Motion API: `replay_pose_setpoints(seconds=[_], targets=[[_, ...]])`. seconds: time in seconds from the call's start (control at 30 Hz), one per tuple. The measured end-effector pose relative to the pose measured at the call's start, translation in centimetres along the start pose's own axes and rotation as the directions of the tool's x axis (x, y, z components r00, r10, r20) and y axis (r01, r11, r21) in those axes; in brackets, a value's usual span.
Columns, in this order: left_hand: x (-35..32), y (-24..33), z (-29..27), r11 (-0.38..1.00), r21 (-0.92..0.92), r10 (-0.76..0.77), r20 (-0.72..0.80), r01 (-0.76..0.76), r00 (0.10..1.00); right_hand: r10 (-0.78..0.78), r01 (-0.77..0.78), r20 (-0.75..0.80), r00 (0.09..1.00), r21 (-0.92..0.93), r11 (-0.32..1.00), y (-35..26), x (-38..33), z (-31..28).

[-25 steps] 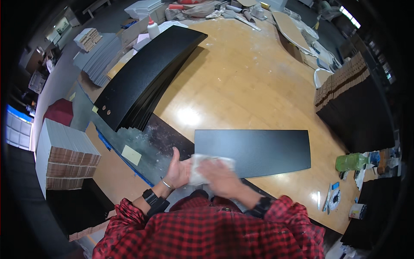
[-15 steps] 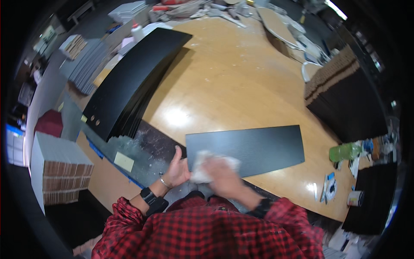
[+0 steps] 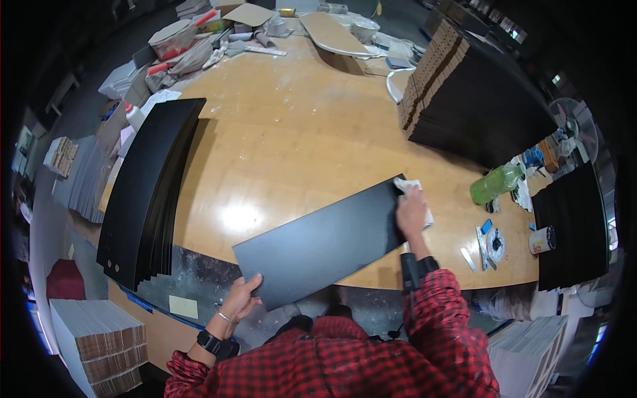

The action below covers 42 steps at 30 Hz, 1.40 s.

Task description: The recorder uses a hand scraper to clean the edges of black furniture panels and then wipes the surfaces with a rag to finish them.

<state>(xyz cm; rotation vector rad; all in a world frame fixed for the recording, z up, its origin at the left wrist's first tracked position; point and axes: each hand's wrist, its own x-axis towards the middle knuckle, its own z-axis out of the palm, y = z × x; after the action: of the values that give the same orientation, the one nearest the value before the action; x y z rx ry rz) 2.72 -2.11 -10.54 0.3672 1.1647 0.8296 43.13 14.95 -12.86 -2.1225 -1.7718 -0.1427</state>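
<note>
Black panel (image 3: pixel 322 242), newly angled: left hand (image 3: pixel 241 298) gripping left end; right hand (image 3: pixel 412 213), clutching white cloth (image 3: pixel 406 185), shifted to right end, apparently extending the wipe.

Green bottle (image 3: pixel 492 186), white container (image 3: pixel 541 241) at right; red-capped white bottle (image 3: pixel 134 117) at left.

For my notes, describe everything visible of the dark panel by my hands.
The dark panel, roughly rectangular with a sheen, material unclear, lies slantwise on the table, partly overhanging its edge, right end farthest. Your left hand touches its left end; your right hand holds a white cloth against its right end.
</note>
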Motion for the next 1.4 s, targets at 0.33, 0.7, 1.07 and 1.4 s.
replay_pose_setpoints(seconds=[0.33, 0.7, 1.07, 1.4], targets=[[-0.5, 1.3, -3.7, 0.998, 0.057, 0.009, -0.005, -0.009, 1.000, -0.752, 0.536, 0.007, 0.660, 0.697, 0.477, -14.2, -8.8, -1.1], [0.2, 0.8, 1.6, 0.978, 0.056, 0.207, -0.347, -0.200, 0.915, 0.177, -0.537, 0.585, 0.792, 0.528, 0.658, 13.5, 8.1, -5.1], [2.4, 0.1, 1.9, 0.835, 0.550, 0.347, -0.570, 0.032, 0.744, -0.351, 0.210, 0.093, 0.932, 0.651, 0.729, 8.7, -0.9, -3.6], [1.8, 0.0, 4.4, 0.959, 0.246, -0.094, -0.201, 0.143, 0.975, -0.333, 0.297, 0.084, 0.939, 0.284, 0.912, 2.1, 2.9, -1.1]])
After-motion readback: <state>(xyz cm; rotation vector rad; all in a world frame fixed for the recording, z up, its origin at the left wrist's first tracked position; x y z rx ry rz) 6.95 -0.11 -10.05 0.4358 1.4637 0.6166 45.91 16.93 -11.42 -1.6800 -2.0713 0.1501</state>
